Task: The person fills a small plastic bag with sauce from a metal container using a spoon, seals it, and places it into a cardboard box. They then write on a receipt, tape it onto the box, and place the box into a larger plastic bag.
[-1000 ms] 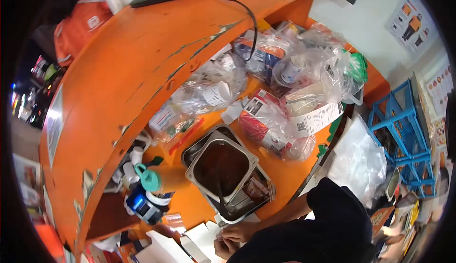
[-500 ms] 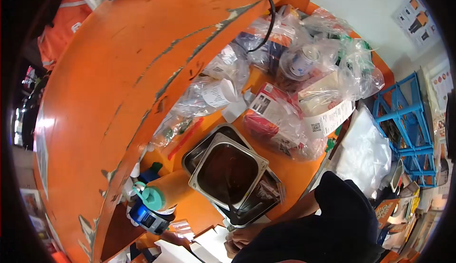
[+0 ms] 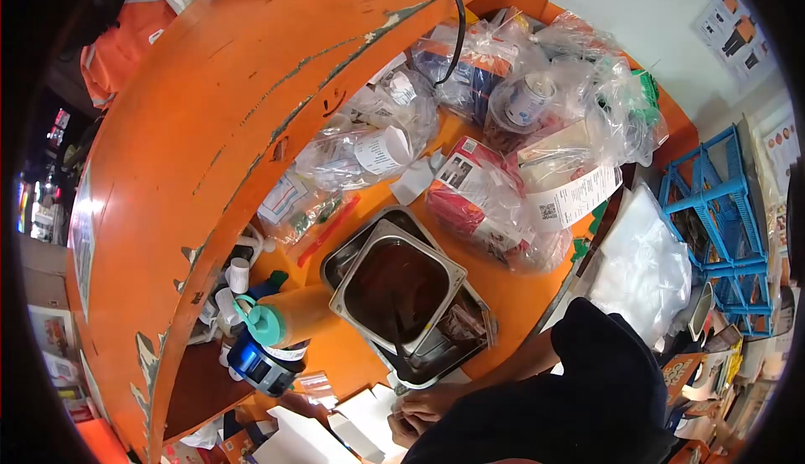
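Note:
My right hand (image 3: 432,402) is low in the view, below the steel pan, with its fingers curled in. What it holds, if anything, is hidden. Fingers just under it, beside an open white carton (image 3: 369,422), may belong to my left hand (image 3: 407,429); the dark clothing covers most of that area. A square steel pan (image 3: 363,295) of dark brown sauce, with a ladle (image 3: 401,342) standing in it, rests over a larger steel tray (image 3: 436,369). A small clear packet (image 3: 465,326) lies in the tray.
An orange squeeze bottle (image 3: 306,321) with a green cap leans beside a blue-and-black device (image 3: 262,365). Bagged orders (image 3: 482,212) with receipts crowd the orange counter (image 3: 524,296). Clear plastic bags (image 3: 641,263) and a blue rack (image 3: 713,204) stand to the right. A raised orange ledge (image 3: 193,129) curves along the left.
The view has shifted slightly, so the counter items sit a little higher in it. The hands stay close together by the white carton, with the right hand slightly higher.

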Action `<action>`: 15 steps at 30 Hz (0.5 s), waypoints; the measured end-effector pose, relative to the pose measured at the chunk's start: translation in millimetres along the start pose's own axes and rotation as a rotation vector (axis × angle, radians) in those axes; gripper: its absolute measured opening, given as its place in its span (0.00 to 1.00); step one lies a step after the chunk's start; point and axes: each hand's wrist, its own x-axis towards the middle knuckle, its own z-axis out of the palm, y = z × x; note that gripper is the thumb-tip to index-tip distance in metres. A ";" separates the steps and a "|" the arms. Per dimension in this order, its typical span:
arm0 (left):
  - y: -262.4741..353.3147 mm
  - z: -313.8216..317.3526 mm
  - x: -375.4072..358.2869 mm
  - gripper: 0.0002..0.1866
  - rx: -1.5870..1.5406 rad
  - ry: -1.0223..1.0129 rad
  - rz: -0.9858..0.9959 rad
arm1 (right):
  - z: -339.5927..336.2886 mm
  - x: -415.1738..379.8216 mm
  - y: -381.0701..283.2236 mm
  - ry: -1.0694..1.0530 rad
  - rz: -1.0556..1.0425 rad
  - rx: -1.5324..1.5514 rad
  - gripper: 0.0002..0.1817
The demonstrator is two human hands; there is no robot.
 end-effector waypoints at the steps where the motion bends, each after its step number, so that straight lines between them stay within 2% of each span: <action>1: 0.3 -0.1 -1.2 0.18 0.000 0.002 -0.002 | -13.5 1.7 -4.4 -0.080 -0.011 -0.132 0.15; 6: -0.6 0.0 -1.3 0.18 0.010 0.001 0.002 | -15.1 -0.5 -6.9 -0.066 -0.024 -0.200 0.16; 9: -0.6 -0.4 3.1 0.18 0.016 -0.001 0.008 | -8.2 -2.0 1.6 0.077 -0.173 -0.211 0.17; 10: -0.8 -1.5 4.4 0.18 0.021 -0.006 0.009 | -16.3 -0.5 -5.8 -0.098 0.003 -0.131 0.17; 12: -1.3 -2.3 5.8 0.18 0.028 -0.007 0.011 | -15.0 0.5 -4.1 -0.142 0.024 -0.186 0.17; 15: -1.8 -0.4 7.7 0.17 0.028 -0.014 0.020 | -17.1 -1.3 -7.3 -0.100 0.013 -0.161 0.17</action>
